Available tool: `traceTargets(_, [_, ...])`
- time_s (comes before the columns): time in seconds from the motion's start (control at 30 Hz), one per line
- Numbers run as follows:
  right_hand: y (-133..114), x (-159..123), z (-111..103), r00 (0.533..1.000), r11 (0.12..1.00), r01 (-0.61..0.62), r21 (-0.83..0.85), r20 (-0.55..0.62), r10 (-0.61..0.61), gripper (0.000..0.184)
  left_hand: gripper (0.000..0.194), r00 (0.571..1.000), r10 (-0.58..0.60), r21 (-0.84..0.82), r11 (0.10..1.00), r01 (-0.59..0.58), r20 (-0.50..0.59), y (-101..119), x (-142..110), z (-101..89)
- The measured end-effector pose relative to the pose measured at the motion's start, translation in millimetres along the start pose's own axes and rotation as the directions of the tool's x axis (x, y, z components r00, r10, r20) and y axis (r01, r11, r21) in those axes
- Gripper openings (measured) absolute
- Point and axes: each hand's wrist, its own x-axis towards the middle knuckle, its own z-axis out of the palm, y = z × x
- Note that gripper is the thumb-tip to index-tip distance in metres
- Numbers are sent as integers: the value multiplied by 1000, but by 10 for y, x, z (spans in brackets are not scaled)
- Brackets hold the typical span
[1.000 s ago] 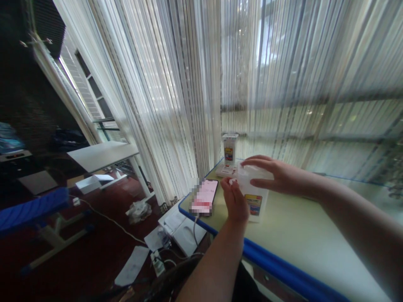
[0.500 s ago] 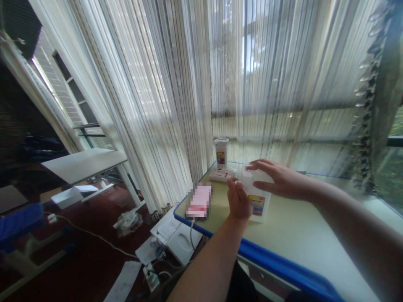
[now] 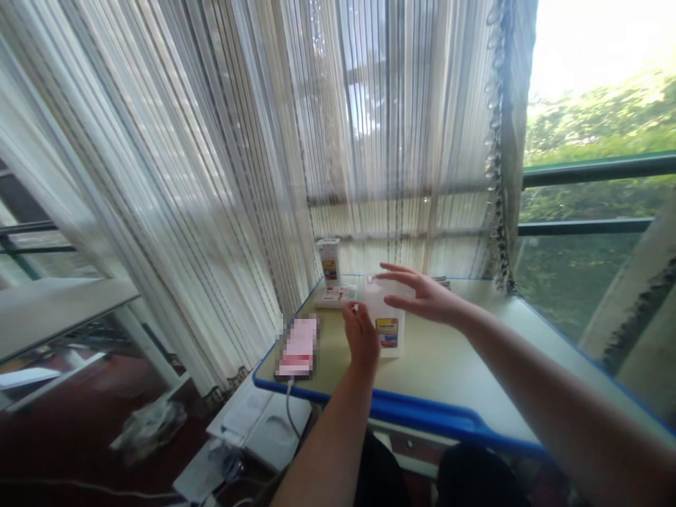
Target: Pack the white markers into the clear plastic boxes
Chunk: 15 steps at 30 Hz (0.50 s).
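Note:
A clear plastic container (image 3: 387, 325) with a colourful label stands on the pale table (image 3: 448, 366). My right hand (image 3: 422, 296) rests on its top, fingers stretched out and slightly spread. My left hand (image 3: 360, 333) is at the container's left side, fingers pinched on a small white object (image 3: 358, 308) that I cannot make out. A second labelled container (image 3: 329, 261) stands upright at the table's far left corner, with a flat packet (image 3: 335, 296) lying in front of it.
A phone (image 3: 298, 347) lies near the table's left front corner with a cable hanging off the blue edge (image 3: 401, 412). White sheer curtains (image 3: 237, 155) hang behind. Boxes (image 3: 264, 429) and papers lie on the dark floor to the left. A window (image 3: 591, 176) shows greenery at right.
The camera has swung to the right and pulled back, bringing the window and greenery into view. Both hands stay at the container, in much the same hold.

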Motion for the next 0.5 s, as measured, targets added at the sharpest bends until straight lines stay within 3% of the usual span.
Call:
traceTargets(0.1, [-27, -78, 37, 998, 999, 8, -51, -68, -12, 44, 33, 998, 24, -14, 1000, -25, -49, 54, -26, -71])
traceTargets(0.17, [-107, -174, 65, 976, 988, -5, -154, -215, -29, 40, 34, 986, 82, 17, 997, -81, -148, 163, -71, -139])
traceTargets(0.23, [-242, -311, 110, 924, 955, -21, -297, -369, -94, 33, 35, 977, 87, 42, 996, -81, -194, 334, -141, -205])
traceTargets(0.27, [-322, -387, 140, 901, 933, -14, -359, -409, -143, 31, 34, 988, 64, 17, 998, -62, -141, 432, -181, -232])
traceTargets(0.37, [-530, -578, 239, 909, 912, 89, -400, -342, -239, 30, 35, 995, -37, -95, 994, 46, 96, 691, -280, -278])
traceTargets(0.5, [-563, -630, 308, 896, 931, 146, -333, -355, -268, 24, 41, 930, -124, -149, 971, 185, 345, 818, -275, -289])
